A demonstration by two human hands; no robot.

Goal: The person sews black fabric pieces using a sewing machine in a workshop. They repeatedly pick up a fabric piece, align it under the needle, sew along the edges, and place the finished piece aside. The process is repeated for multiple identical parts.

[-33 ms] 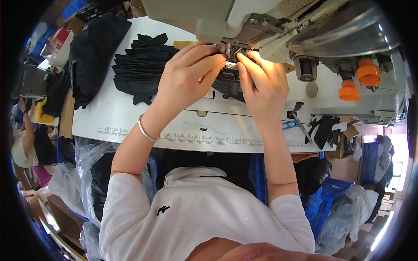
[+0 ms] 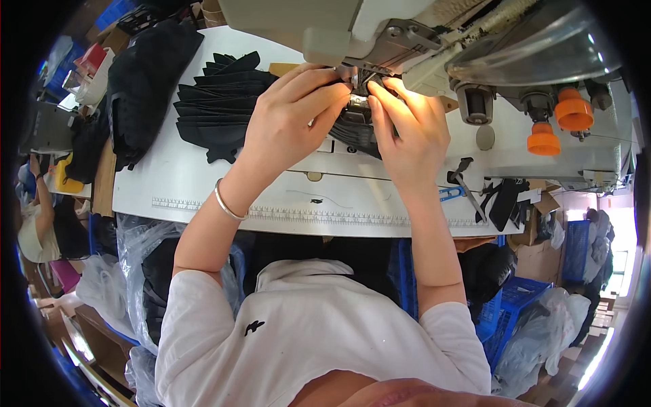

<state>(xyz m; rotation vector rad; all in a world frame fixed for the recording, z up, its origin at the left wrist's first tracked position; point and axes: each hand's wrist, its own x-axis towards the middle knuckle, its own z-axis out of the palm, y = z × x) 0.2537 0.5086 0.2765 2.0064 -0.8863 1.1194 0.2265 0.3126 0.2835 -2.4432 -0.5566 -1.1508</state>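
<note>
My left hand [image 2: 288,112] and my right hand [image 2: 413,136] meet at the needle area of a sewing machine [image 2: 400,37], lit by a warm lamp. Between them lies a black fabric piece [image 2: 359,136], partly over the metal plate and partly hidden by the fingers. The left fingers and thumb are closed at the left of the presser foot, their tips on the fabric's edge. On the other side, the right fingertips pinch the dark cloth. Left of my left hand, a fanned stack of black fabric pieces [image 2: 220,112] rests on the white table [image 2: 271,193].
A black fabric bundle [image 2: 152,88] lies at the table's left end. Orange-capped thread holders [image 2: 542,139] stand at the right. Small scissors [image 2: 468,193] and a blue-handled tool [image 2: 449,195] lie near the ruler strip [image 2: 305,215]. Another person [image 2: 41,224] sits far left.
</note>
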